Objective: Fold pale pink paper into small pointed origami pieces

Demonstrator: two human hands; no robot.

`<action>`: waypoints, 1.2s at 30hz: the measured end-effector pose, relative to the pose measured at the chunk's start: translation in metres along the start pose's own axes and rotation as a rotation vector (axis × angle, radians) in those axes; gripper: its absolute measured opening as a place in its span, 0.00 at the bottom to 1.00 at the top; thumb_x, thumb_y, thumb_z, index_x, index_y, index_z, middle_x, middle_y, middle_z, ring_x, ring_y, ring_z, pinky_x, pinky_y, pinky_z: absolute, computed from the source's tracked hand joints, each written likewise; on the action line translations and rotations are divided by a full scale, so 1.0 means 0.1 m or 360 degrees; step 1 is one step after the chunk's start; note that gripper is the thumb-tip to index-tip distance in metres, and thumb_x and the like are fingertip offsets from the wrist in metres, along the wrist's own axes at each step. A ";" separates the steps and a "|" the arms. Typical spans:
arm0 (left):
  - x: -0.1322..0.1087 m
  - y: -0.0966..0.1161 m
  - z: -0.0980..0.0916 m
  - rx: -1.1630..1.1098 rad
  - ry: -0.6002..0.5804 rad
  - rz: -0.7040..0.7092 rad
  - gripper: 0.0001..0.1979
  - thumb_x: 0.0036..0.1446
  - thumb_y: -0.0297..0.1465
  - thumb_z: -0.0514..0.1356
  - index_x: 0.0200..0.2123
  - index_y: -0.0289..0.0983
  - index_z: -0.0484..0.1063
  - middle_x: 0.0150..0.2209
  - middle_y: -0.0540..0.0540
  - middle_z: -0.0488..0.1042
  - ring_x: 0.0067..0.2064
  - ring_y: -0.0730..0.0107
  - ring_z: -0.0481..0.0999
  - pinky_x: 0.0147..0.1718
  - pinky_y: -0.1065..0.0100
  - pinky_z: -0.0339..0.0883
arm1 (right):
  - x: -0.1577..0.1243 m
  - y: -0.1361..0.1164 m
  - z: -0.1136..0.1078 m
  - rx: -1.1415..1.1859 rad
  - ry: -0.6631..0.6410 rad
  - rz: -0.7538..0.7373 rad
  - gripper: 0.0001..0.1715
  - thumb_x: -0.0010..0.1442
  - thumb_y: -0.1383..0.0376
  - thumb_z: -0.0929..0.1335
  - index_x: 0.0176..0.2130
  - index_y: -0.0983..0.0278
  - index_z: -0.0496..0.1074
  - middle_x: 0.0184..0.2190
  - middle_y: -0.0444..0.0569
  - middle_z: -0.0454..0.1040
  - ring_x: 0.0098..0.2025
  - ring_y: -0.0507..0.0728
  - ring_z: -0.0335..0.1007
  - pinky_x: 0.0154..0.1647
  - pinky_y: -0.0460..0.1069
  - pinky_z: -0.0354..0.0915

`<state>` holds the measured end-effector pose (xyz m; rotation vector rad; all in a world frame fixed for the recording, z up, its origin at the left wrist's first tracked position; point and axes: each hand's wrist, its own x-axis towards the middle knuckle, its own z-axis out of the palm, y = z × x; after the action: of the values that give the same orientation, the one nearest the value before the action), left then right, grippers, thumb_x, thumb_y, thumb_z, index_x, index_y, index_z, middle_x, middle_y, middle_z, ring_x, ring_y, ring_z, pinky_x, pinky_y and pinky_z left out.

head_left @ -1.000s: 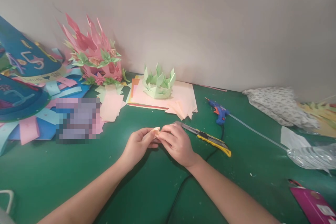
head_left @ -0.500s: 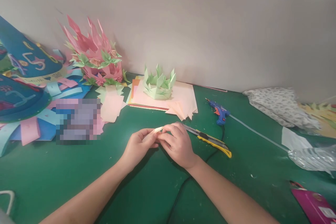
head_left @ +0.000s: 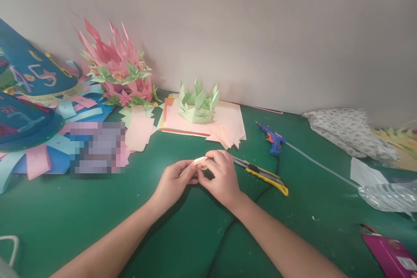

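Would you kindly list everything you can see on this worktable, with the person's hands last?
folded paper: one, pale peach, pinched between both hands
knife: one, yellow and black, just right of the hands
glue gun: one, blue, behind the knife
cable: one, black, between the forearms
crown: one, light green paper, on the sheets
sheets: a stack, peach and pink, centre back
spiky flower: one, pink with green leaves, back left
cones: two, blue, far left
cloth: one, white patterned, right
bag: one, clear, right edge
table: one, green top
left hand: one, grips the paper's left end
right hand: one, grips its right end
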<state>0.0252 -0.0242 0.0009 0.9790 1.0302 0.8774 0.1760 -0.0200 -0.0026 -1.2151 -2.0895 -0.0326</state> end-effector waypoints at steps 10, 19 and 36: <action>-0.02 -0.02 0.00 0.0091 -0.0013 0.0033 0.21 0.51 0.43 0.58 0.43 0.34 0.73 0.39 0.44 0.76 0.38 0.65 0.75 0.38 0.66 0.72 | 0.02 0.00 0.01 -0.0036 -0.0038 0.0021 0.04 0.50 0.71 0.66 0.25 0.63 0.68 0.30 0.46 0.67 0.37 0.55 0.60 0.42 0.52 0.57; -0.04 0.06 0.00 -0.0062 0.0004 -0.0067 0.20 0.50 0.41 0.60 0.42 0.34 0.73 0.36 0.45 0.77 0.38 0.67 0.75 0.40 0.67 0.70 | 0.02 -0.06 -0.03 -0.0177 -0.0021 -0.0121 0.05 0.56 0.69 0.65 0.30 0.61 0.70 0.34 0.45 0.71 0.40 0.56 0.60 0.50 0.56 0.54; -0.03 0.04 0.02 -0.0112 0.0095 0.0031 0.20 0.51 0.41 0.59 0.44 0.35 0.72 0.41 0.44 0.76 0.39 0.66 0.76 0.39 0.68 0.71 | 0.01 -0.04 -0.09 -0.0107 0.0084 0.0024 0.09 0.56 0.66 0.65 0.37 0.57 0.74 0.33 0.47 0.67 0.39 0.57 0.60 0.45 0.55 0.55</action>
<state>0.0257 -0.0257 0.0057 0.9094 1.0351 0.9575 0.1779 -0.0243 0.0056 -1.2563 -2.0479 -0.1282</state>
